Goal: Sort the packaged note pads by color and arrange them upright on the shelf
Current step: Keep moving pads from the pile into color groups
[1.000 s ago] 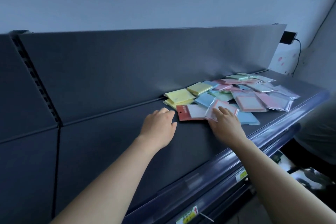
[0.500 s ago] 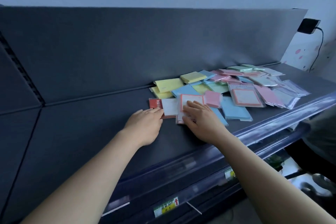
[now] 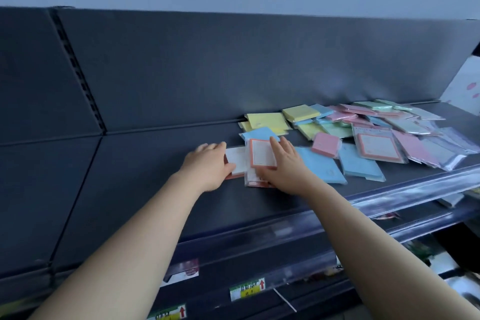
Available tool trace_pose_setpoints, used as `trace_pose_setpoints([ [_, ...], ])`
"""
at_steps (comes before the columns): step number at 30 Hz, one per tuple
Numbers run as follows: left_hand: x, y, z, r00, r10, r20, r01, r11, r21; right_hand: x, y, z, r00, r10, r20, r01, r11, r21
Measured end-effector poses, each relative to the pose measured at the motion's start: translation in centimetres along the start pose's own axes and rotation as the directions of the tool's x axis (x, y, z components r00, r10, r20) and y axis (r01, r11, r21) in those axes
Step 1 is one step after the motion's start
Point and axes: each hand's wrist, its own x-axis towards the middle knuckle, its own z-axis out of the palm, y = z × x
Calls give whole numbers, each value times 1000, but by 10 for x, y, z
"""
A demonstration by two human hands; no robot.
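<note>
A loose pile of packaged note pads (image 3: 363,127) in yellow, blue, pink and green lies flat on the dark shelf (image 3: 145,179), from its middle to its right end. Two red-bordered white pads lie nearest me. My right hand (image 3: 281,163) rests with straight fingers on the nearer red-bordered pad (image 3: 261,154), which overlaps the other. My left hand (image 3: 209,161) lies flat at the left edge of the second red-bordered pad (image 3: 237,160), partly covering it. A pink pad (image 3: 326,144) lies on blue ones just to the right.
The shelf's dark back panel (image 3: 233,67) rises behind the pile. A clear price rail (image 3: 389,195) runs along the front edge, with lower shelves and yellow price tags (image 3: 248,289) beneath. The left half of the shelf holds no pads.
My right hand has slid the red-bordered pad leftward until it overlaps the other one. My left hand stays at that pad's left edge. The view shifted right and down.
</note>
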Motion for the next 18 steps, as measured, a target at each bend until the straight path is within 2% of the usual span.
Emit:
trace_pose_setpoints([
  [3, 9, -1, -3, 998, -21, 54, 24, 999, -45, 2, 1, -2, 999, 25, 21, -26, 998, 48],
  [7, 9, -4, -9, 988, -122, 90, 128, 989, -67, 1, 2, -9, 999, 17, 45, -23, 990, 138],
  [10, 8, -10, -6, 980, -169, 107, 188, 960, -207, 1, 2, -9, 998, 9, 66, -19, 988, 152],
  [14, -2, -8, -2, 984, -172, 35, 173, 910, -377, 5, 0, -13, 994, 5, 112, -23, 986, 164],
  [16, -8, -4, -5, 984, -175, -26, 153, 916, -371, 5, -3, -15, 995, 3, 97, -22, 979, 201],
  [18, -14, -1, -10, 977, -187, -97, 146, 933, -330, 3, -7, -15, 1000, -2, 17, -2, 972, 235],
])
